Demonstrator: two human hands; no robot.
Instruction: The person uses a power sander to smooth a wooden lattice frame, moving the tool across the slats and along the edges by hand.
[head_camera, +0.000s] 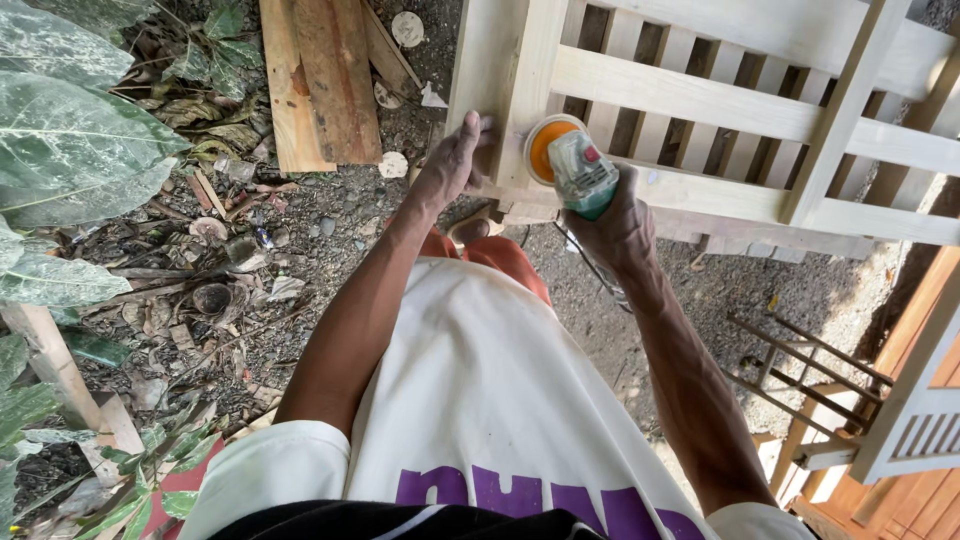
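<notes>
item: sanding of a pale wooden frame (700, 105), outdoor work spot, seen from the head camera looking down.

right hand (622, 225): closed around the body of a teal angle grinder (583, 175), fingers wrapped fully round it. the tool's orange sanding disc (545, 145) lies flat against the frame, at the joint where an upright post meets a horizontal rail. a cord (590, 270) trails down from the tool below the wrist.

left hand (458, 160): open, holding nothing; palm and spread fingers press on the outer edge of the same post, just beside the disc, steadying the piece.

frame: unfinished light timber with slats and a diagonal brace, standing on the ground in front of the person and reaching off the upper right.

step in hand, as judged: surface sanding of the corner joint, disc in contact, frame braced by the free hand. whether the disc is spinning cannot be told.

next move, as judged: it calls for keeping the disc flat and sliding it along the rail or post with light, even pressure, while the left fingers stay clear of the disc edge, which sits close to them.

surroundings: rough brown planks (325, 80) on gravel above the left arm; large green leaves (70, 150) at left; dry litter on the ground; a darker wooden rack (800, 375) lower right; white shirt (480, 400) in the foreground.
</notes>
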